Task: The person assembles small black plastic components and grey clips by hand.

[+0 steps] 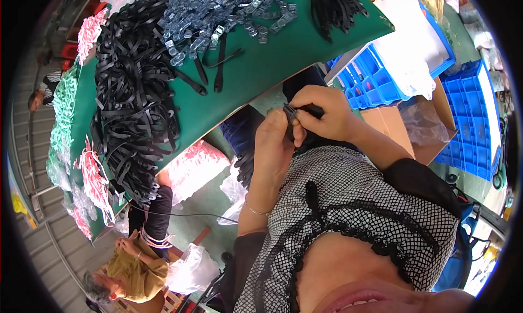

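In front of my body, just off the near edge of the green table (261, 62), my two hands meet. My left hand (273, 136) pinches a small see-through grey plastic clip (289, 113) from the left side. Fingers of my right hand (329, 112) are closed round a black strap (312, 111), whose end is at the clip; whether it is threaded through I cannot tell. On the table lie a long heap of black straps (131, 68) and, beside it, a heap of similar clear clips (212, 19). A few loose straps (219, 68) lie near the clips.
Blue plastic crates (468, 119) stand at my right, with an open cardboard box (389, 128) beside them. Another bunch of black straps (332, 10) lies at the table's far right. Green straps (65, 106) and pink straps (92, 168) line the left side. A co-worker (136, 266) sits lower left.
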Demonstrator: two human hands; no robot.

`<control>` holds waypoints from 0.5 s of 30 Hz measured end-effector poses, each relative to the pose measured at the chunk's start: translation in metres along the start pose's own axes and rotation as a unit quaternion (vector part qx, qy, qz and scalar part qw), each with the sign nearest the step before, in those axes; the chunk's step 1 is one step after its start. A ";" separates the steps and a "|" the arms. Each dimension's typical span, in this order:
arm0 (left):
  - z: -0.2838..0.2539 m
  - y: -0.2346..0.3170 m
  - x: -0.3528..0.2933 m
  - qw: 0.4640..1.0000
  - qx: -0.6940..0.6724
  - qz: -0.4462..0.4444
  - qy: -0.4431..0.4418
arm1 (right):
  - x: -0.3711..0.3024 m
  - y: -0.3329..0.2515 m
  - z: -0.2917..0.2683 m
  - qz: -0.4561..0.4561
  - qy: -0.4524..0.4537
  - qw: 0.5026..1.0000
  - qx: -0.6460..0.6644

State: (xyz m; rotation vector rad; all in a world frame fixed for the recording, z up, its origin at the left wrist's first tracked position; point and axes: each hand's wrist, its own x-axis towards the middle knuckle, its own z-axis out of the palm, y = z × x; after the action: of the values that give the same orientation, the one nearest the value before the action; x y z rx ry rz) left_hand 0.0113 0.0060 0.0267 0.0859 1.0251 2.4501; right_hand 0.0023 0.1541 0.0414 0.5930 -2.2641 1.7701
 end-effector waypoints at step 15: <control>-0.002 0.016 -0.008 0.948 0.307 0.081 0.040 | -0.001 0.012 -0.001 0.104 -0.048 0.911 0.395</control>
State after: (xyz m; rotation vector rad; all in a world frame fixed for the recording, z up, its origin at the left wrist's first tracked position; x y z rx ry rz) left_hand 0.0113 -0.0084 0.0377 0.2838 1.8491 2.1906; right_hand -0.0016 0.1579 0.0309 0.5749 -1.6230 2.8293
